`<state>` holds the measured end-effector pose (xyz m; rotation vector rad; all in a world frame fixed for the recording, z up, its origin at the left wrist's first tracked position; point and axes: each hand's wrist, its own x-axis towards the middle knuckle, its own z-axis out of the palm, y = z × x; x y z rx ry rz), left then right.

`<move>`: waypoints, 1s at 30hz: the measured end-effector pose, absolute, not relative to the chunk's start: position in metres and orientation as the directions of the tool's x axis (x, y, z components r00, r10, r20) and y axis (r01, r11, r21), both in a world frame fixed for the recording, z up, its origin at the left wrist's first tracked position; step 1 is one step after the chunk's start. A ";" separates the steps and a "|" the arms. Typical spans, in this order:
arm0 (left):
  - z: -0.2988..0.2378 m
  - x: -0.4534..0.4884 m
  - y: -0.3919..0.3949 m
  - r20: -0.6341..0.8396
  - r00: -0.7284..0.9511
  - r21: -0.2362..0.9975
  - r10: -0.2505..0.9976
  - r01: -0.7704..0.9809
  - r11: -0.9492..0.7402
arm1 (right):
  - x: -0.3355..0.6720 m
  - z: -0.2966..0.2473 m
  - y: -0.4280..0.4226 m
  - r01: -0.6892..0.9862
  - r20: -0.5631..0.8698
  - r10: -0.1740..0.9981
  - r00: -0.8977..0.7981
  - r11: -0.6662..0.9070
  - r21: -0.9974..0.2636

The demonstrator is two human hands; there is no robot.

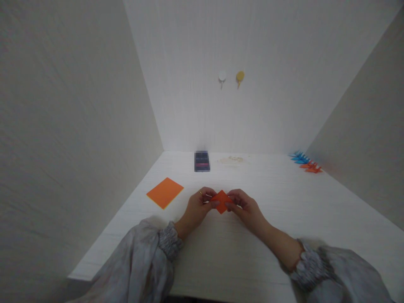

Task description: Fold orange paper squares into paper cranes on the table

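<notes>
A small diamond of folded orange origami paper (222, 201) is held up between my two hands, one corner pointing away from me. My left hand (202, 206) pinches its left corner, thumb on the near face and fingers behind; a ring shows on one finger. At the right corner, my right hand (244, 206) grips the paper the same way. The fingertips behind the paper are partly hidden. To the left of my left hand, a stack or sheet of orange square paper (165, 193) with a thin yellow edge lies flat on the white table (202, 265).
A dark, pixelated rectangular object (202, 161) lies near the back wall. Several folded blue paper figures (299, 158) and orange paper figures (312, 167) stand in a row at the right wall. A white hook (222, 77) and a yellow hook (240, 76) are on the back wall.
</notes>
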<state>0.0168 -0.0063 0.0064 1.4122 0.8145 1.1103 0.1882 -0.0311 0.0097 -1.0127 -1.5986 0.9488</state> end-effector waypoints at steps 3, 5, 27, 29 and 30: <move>0.007 0.017 -0.006 0.174 0.321 0.982 0.931 -0.124 -0.141 | 0.188 0.011 -0.032 0.218 0.326 0.931 -0.162 0.356 -0.909; 0.007 0.018 -0.007 0.147 0.317 0.986 0.937 -0.120 -0.114 | 0.189 0.010 -0.032 0.250 0.323 0.932 -0.165 0.356 -0.901; 0.008 0.017 -0.008 0.228 0.360 0.971 0.905 -0.020 -0.237 | 0.189 0.016 -0.031 0.330 0.219 0.953 -0.210 0.280 -0.901; 0.010 0.016 -0.010 0.263 0.372 0.959 0.890 -0.002 -0.282 | 0.189 0.017 -0.031 0.358 0.235 0.947 -0.218 0.301 -0.884; 0.011 0.016 -0.010 0.276 0.377 0.952 0.884 0.018 -0.305 | 0.189 0.017 -0.032 0.371 0.242 0.944 -0.224 0.312 -0.875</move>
